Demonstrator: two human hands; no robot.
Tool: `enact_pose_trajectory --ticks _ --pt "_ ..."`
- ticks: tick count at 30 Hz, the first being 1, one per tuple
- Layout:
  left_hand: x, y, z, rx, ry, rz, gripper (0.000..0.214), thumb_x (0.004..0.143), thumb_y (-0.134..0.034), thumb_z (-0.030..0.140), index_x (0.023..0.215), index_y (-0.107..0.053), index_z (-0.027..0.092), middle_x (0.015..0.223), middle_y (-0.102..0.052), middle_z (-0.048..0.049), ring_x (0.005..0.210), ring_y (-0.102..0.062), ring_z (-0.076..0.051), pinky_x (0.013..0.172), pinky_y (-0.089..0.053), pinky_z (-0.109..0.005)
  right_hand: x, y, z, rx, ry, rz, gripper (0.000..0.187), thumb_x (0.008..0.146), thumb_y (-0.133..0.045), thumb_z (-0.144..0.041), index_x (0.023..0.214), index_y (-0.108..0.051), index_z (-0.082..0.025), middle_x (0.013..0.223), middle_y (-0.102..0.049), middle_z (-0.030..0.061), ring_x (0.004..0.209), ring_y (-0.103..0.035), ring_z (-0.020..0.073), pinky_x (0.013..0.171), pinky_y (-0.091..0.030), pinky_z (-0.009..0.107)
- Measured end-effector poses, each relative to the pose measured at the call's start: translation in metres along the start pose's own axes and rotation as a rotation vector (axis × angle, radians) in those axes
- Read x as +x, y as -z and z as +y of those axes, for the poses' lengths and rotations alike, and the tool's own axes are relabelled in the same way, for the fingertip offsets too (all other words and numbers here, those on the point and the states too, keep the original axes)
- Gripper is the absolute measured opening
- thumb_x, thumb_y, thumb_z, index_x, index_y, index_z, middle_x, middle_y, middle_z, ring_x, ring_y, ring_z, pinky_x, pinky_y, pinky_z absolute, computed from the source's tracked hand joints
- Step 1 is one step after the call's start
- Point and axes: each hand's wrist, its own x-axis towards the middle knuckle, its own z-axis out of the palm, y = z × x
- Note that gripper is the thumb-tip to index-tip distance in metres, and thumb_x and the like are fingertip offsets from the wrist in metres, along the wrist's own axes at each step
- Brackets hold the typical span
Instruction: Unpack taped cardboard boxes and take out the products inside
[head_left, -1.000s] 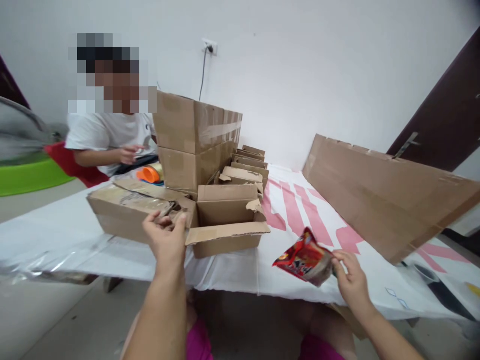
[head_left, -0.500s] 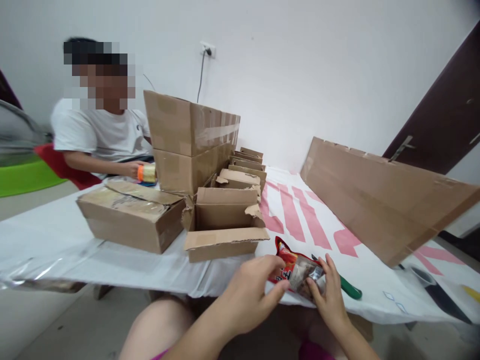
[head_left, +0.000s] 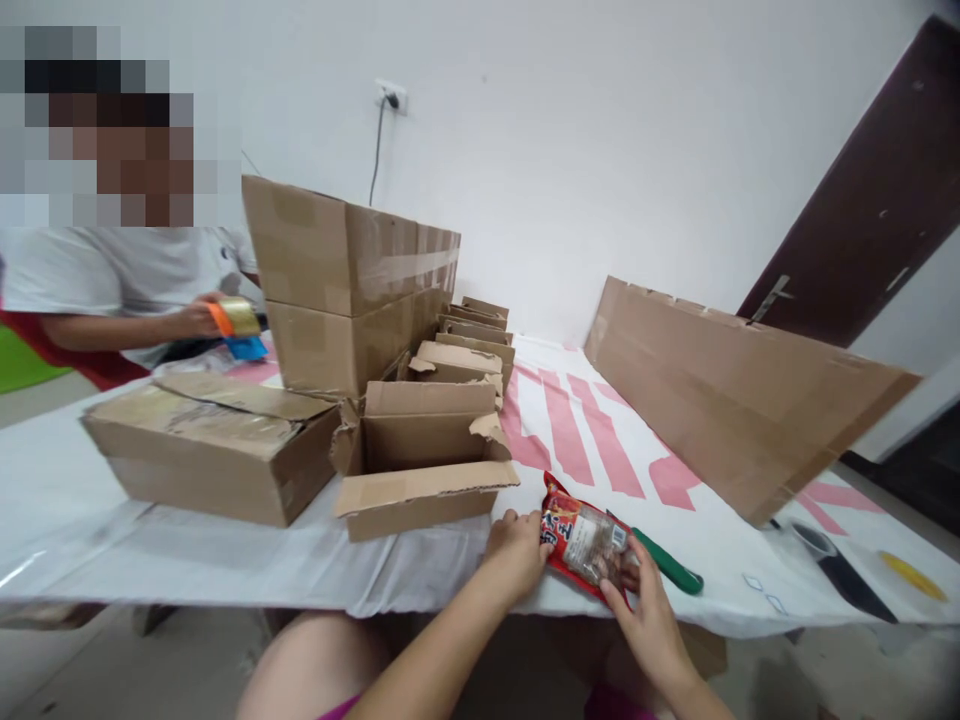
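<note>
A red snack packet (head_left: 581, 535) lies on the white table cover (head_left: 225, 560) near the front edge. My left hand (head_left: 517, 553) holds its left end with curled fingers. My right hand (head_left: 645, 615) grips its right end from below. A green-handled tool (head_left: 667, 562) lies on the table just right of the packet. An open small cardboard box (head_left: 420, 460) stands directly behind my left hand, its front flap folded down.
A closed flat box (head_left: 202, 450) sits left of the open one, a tall taped carton (head_left: 345, 280) behind, with a row of small open boxes (head_left: 472, 340). A long cardboard sheet (head_left: 735, 390) leans at right. Another person's hand holds a tape dispenser (head_left: 236, 320).
My left hand left the flat box and came across to the packet. Both hands brought the packet down onto the table. The view shifted right.
</note>
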Motion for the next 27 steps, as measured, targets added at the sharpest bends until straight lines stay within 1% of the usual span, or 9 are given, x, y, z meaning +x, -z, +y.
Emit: enact_pose_trajectory --ticks 2,4,7,10,13,16,21,25,27 --pt "0.002 -0.006 0.001 -0.016 0.021 0.028 0.032 0.081 -0.055 0.026 0.110 -0.064 0.014 0.104 -0.065 -0.0178 0.097 -0.063 -0.031 0.086 -0.047 -0.041 -0.001 -0.003 0.005 -0.004 0.011 -0.017 0.061 0.088 -0.053 -0.040 0.143 -0.033 -0.022 0.146 -0.038 0.0162 0.125 -0.051 0.0298 0.097 -0.050 0.047" --pt "0.005 -0.013 0.001 -0.048 0.007 0.051 0.032 0.083 -0.052 0.024 0.112 -0.062 0.014 0.101 -0.065 -0.0174 0.093 -0.064 -0.030 0.084 -0.049 -0.041 0.004 -0.005 0.006 -0.028 0.031 0.006 0.058 0.088 -0.053 -0.041 0.140 -0.038 -0.020 0.147 -0.038 0.0169 0.133 -0.043 0.0318 0.103 -0.045 0.051" --pt "0.011 -0.018 -0.002 -0.111 -0.092 0.092 0.048 0.083 -0.053 0.023 0.130 -0.050 0.014 0.113 -0.063 -0.0163 0.107 -0.059 -0.027 0.094 -0.046 -0.038 0.026 -0.002 -0.004 -0.053 0.088 0.058 0.058 0.089 -0.051 -0.041 0.141 -0.038 -0.017 0.150 -0.035 0.0177 0.139 -0.034 0.0323 0.109 -0.036 0.055" --pt "0.020 -0.016 -0.008 -0.257 -0.258 0.171 0.070 0.081 -0.057 0.023 0.144 -0.031 0.010 0.134 -0.051 -0.0187 0.126 -0.046 -0.027 0.107 -0.037 -0.039 0.060 0.005 -0.022 -0.052 0.169 0.109 0.059 0.090 -0.051 -0.038 0.143 -0.035 -0.018 0.152 -0.033 0.0166 0.141 -0.031 0.0297 0.112 -0.032 0.054" --pt "0.028 -0.011 -0.014 -0.413 -0.373 0.238 0.072 0.082 -0.054 0.024 0.147 -0.026 0.012 0.138 -0.046 -0.0193 0.129 -0.042 -0.029 0.109 -0.034 -0.047 0.090 0.010 -0.042 -0.031 0.235 0.129 0.059 0.090 -0.051 -0.036 0.143 -0.034 -0.018 0.152 -0.033 0.0158 0.140 -0.032 0.0277 0.112 -0.033 0.052" --pt "0.031 -0.006 -0.015 -0.436 -0.391 0.238 0.073 0.084 -0.051 0.024 0.150 -0.020 0.017 0.140 -0.045 -0.0165 0.130 -0.039 -0.028 0.107 -0.036 -0.048 0.107 0.012 -0.055 -0.018 0.285 0.149 0.058 0.090 -0.052 -0.034 0.143 -0.034 -0.018 0.152 -0.033 0.0154 0.140 -0.032 0.0268 0.112 -0.033 0.052" --pt "0.028 -0.001 -0.009 -0.404 -0.398 0.228 0.071 0.086 -0.047 0.025 0.150 -0.018 0.014 0.144 -0.040 -0.0170 0.134 -0.035 -0.026 0.111 -0.032 -0.047 0.109 0.016 -0.062 -0.018 0.302 0.181 0.057 0.090 -0.051 -0.034 0.143 -0.035 -0.018 0.151 -0.034 0.0154 0.140 -0.032 0.0275 0.111 -0.033 0.054" --pt "0.023 0.001 -0.002 -0.422 -0.388 0.237 0.064 0.087 -0.047 0.025 0.146 -0.027 0.013 0.140 -0.045 -0.0171 0.133 -0.038 -0.026 0.111 -0.032 -0.044 0.100 0.020 -0.056 0.006 0.276 0.184 0.057 0.090 -0.052 -0.033 0.143 -0.035 -0.019 0.153 -0.032 0.0145 0.140 -0.031 0.0276 0.112 -0.033 0.053" --pt "0.020 0.001 0.001 -0.499 -0.332 0.252 0.060 0.086 -0.051 0.029 0.141 -0.034 0.014 0.136 -0.050 -0.0159 0.127 -0.045 -0.025 0.108 -0.036 -0.042 0.093 0.021 -0.052 0.023 0.255 0.183 0.057 0.089 -0.052 -0.033 0.142 -0.036 -0.019 0.152 -0.033 0.0146 0.139 -0.033 0.0282 0.111 -0.034 0.053"
